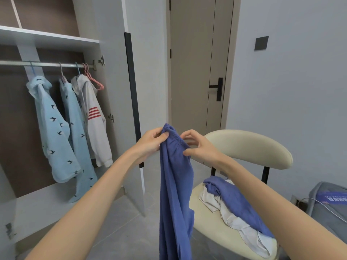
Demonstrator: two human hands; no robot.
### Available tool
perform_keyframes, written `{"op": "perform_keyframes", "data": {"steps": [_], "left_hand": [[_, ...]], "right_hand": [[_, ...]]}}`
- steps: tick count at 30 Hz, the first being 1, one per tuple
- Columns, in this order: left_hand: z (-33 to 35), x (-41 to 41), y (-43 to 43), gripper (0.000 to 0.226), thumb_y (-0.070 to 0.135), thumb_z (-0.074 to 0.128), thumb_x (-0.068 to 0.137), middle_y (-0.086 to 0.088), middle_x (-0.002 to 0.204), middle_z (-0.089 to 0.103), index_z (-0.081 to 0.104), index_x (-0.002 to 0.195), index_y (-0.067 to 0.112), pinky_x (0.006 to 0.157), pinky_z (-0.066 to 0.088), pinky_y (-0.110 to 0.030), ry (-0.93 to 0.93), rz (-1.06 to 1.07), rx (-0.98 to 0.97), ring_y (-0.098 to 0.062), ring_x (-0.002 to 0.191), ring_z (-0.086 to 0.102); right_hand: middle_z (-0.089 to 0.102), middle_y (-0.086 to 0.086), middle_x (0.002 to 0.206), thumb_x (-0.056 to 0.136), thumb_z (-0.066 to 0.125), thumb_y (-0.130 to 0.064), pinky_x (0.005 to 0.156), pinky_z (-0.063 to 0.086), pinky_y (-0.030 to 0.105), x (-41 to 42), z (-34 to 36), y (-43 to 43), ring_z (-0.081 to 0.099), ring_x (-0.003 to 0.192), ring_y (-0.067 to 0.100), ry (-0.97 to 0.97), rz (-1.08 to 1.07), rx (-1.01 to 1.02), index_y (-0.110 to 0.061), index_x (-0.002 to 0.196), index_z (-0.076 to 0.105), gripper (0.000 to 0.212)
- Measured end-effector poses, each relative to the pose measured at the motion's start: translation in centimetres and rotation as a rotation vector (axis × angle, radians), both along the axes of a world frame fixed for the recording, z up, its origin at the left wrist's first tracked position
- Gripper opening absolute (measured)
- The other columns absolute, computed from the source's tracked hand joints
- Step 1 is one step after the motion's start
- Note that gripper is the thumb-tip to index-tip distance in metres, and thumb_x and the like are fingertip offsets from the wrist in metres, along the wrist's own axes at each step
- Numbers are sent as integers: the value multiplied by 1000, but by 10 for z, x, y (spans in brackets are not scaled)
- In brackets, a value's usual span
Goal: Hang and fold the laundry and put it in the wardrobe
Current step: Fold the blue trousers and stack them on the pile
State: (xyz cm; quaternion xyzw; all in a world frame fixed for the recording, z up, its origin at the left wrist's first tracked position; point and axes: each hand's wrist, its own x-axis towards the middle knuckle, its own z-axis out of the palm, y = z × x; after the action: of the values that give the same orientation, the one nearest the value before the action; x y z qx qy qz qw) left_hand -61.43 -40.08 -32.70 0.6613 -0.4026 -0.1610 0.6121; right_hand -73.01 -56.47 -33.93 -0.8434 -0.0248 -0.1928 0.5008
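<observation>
I have the blue trousers (175,194) up in front of me by their elastic waistband (176,136). My left hand (150,142) is clenched on its left end, thumb on top. My right hand (199,145) pinches the other end between thumb and curled fingers. The 2 grips sit close together, so the waistband is bunched rather than stretched flat.

From both grips the cloth falls straight down, its long axis vertical, the legs hanging together and running out of view at the bottom. The open wardrobe (56,40) lies to my left, on the side of my left hand, and the chair (244,147) to my right, just beside my right forearm. I judge the next move to be spreading the waistband sideways and squaring the legs for a fold or a hanger. The spare pink hangers (95,83) at the right end of the rail (47,63) would be a reach for my left hand.

More laundry waits on the chair seat: another blue garment (238,199) lying over a white one (232,222).

As for writing, the trousers show no tag or brand on the side facing me. The hung white top (97,128) bears 4 red stripes and no lettering that I can see. A blue label (335,198) on the grey object at the lower right carries pale characters, probably printed text, too small and skewed to read.
</observation>
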Motion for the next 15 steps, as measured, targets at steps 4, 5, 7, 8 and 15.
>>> {"op": "perform_keyframes", "data": {"steps": [4,5,7,8,15], "left_hand": [[3,-3,3,26,24,42,102,2,117,68,59,121,19,91,52,-24,-14,-39,-29,-9,110,63],[4,-3,3,26,26,42,102,4,116,68,60,120,22,90,52,-23,-21,-40,-32,-8,111,63],[5,-3,4,25,30,42,101,7,116,69,61,117,28,88,52,-22,-33,-41,-33,-8,112,62],[5,-2,4,25,31,42,101,7,116,68,61,117,29,88,51,-22,-43,-41,-32,-8,112,62],[15,5,11,22,27,41,102,18,106,67,61,102,38,81,47,-9,-182,143,-65,9,99,61]], "right_hand": [[44,-10,132,80,70,-6,101,41,31,-1,-5,3,42,128,14,37,-4,-150,-30,120,53,50],[38,-13,134,80,72,-7,102,36,29,-1,-5,4,33,132,11,36,10,-185,-32,119,52,50],[30,-11,137,80,73,-7,102,30,25,-1,-5,6,24,136,7,32,58,-232,-26,114,56,43],[31,-10,138,80,74,-9,102,31,24,-1,-4,7,26,135,8,40,72,-244,-21,114,59,39],[50,-3,120,78,72,-47,93,45,43,-7,15,-5,51,108,18,89,-108,-646,-19,97,63,35]]}}
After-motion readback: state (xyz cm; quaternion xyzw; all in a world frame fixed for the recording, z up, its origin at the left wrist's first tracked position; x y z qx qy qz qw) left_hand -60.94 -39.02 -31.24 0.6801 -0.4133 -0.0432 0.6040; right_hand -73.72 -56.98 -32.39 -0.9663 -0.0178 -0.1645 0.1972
